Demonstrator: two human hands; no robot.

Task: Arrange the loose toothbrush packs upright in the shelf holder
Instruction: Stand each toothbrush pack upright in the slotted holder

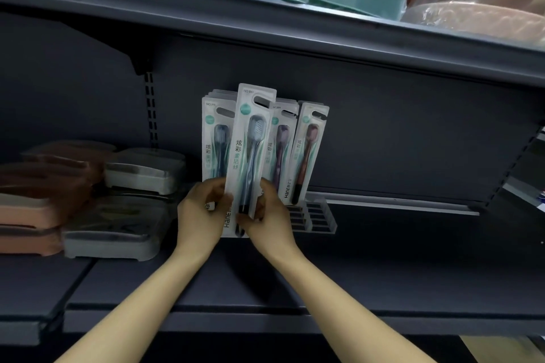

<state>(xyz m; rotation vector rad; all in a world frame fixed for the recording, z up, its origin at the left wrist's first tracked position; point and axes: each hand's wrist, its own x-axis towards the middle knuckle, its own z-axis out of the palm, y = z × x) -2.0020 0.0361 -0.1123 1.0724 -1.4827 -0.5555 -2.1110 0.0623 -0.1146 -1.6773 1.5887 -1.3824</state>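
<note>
Stacked soap boxes [88,197] in pink, brown and grey sit at the left of the dark shelf [383,268]. The left hand [200,215] and right hand [268,215] together pinch the lower end of a grey-blue toothbrush pack [250,138], held upright before packs [306,153] standing in the clear slotted holder [318,215].

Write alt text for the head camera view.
Both hands, left hand and right hand, hold a grey-blue toothbrush pack upright before the clear plastic shelf holder, where purple and brown packs stand.
</note>
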